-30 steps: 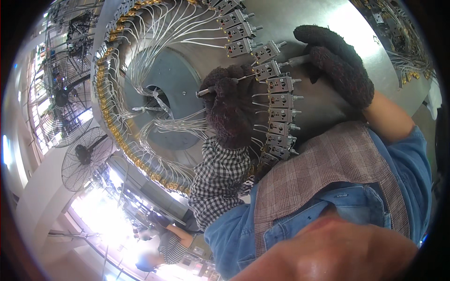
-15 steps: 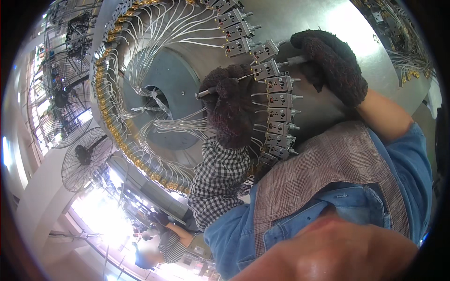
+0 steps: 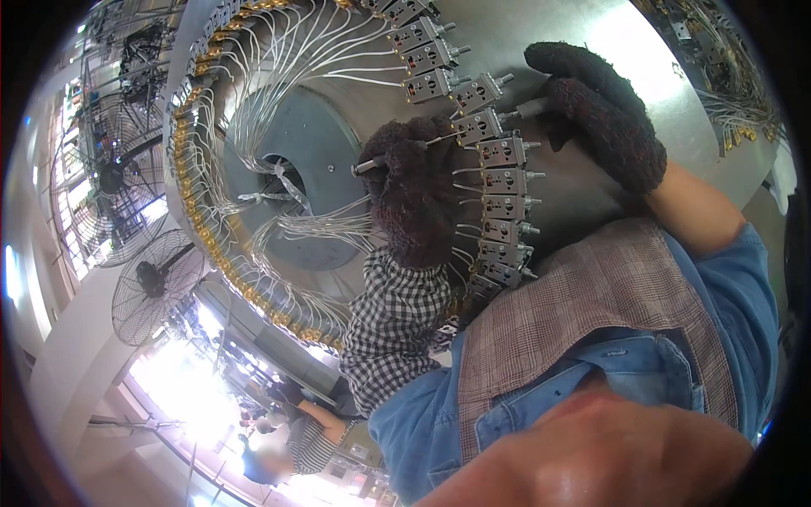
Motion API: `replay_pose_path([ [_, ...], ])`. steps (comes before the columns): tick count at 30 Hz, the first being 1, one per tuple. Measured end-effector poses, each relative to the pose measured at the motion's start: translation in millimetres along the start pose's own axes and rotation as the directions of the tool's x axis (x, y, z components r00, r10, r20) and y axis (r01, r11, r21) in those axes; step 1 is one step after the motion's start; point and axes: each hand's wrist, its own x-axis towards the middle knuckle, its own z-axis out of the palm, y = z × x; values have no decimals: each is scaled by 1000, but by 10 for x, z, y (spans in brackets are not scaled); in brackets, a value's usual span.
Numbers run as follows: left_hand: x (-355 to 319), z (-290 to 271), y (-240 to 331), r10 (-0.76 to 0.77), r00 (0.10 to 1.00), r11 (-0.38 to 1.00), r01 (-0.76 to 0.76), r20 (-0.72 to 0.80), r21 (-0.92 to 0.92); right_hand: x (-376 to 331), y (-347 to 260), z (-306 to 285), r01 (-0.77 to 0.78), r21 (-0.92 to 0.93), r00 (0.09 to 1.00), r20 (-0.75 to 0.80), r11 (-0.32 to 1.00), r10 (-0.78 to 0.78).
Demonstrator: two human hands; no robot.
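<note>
My left hand [image 3: 410, 194], in a dark knitted glove, is closed around a slim metal screwdriver [image 3: 369, 165]. Its thin tip reaches the face of a small metal switch box [image 3: 478, 127], one of a curved row. To the right, my right hand [image 3: 604, 118], in the same kind of glove, is closed on a grey cylindrical piece [image 3: 532, 107]. That piece is in line with the box's shaft and meets its end. The glove hides the rest of the piece. White wires [image 3: 325, 226] run from the boxes toward the centre.
A large round metal table [image 3: 591, 38] carries the boxes, with a raised grey disc [image 3: 300, 127] in its middle. Brass-coloured fittings [image 3: 190, 169] line the far-left rim. Fans [image 3: 152, 279] stand at left; another person [image 3: 312, 439] sits farther off at lower left.
The fingers of my right hand have shifted around the grey piece, the upper ones lifting a little. My left hand and the screwdriver stay almost where they were.
</note>
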Motion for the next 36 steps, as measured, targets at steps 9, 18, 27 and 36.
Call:
replay_pose_path([
  [9,-102,21,116,-58,998,996,56,-24,-70,-239,-43,-122,-39,73,995,-92,997,46],
  [18,-160,96,44,-176,983,971,183,54,-156,-419,140,-134,36,41,997,-74,998,-33],
  [27,-155,183,18,-134,991,990,133,-14,-49,-391,303,-138,514,-345,852,100,785,-514],
  [36,-112,170,25,-153,988,988,153,-10,-37,-453,244,-177,127,-99,991,49,987,-122],
])
